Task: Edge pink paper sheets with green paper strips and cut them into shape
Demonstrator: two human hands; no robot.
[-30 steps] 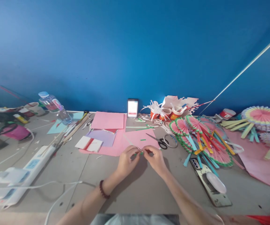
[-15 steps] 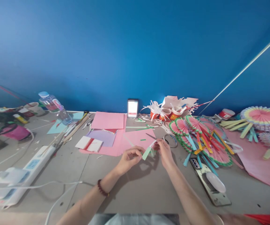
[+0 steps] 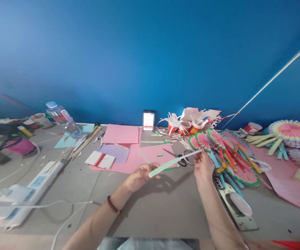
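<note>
On the right, colourful paper fans (image 3: 219, 139) are crowding beside our right hand (image 3: 203, 165), and we cannot tell whether they are touching it. Scissors (image 3: 182, 163) are lying beyond the strip, partly hidden from us. Nearer to us, a white mouse (image 3: 240, 204) is resting on a phone (image 3: 247, 223). On the left, a socket bar (image 3: 30, 194) is lying well apart. The table (image 3: 160, 215) is showing bare grey surface between our forearms, down to its near edge. The green strip (image 3: 164, 167) is stretching aslant between the hands: our left hand (image 3: 140, 176) is holding its wider green end with the fingers, and our right hand is pinching its thin white end.
</note>
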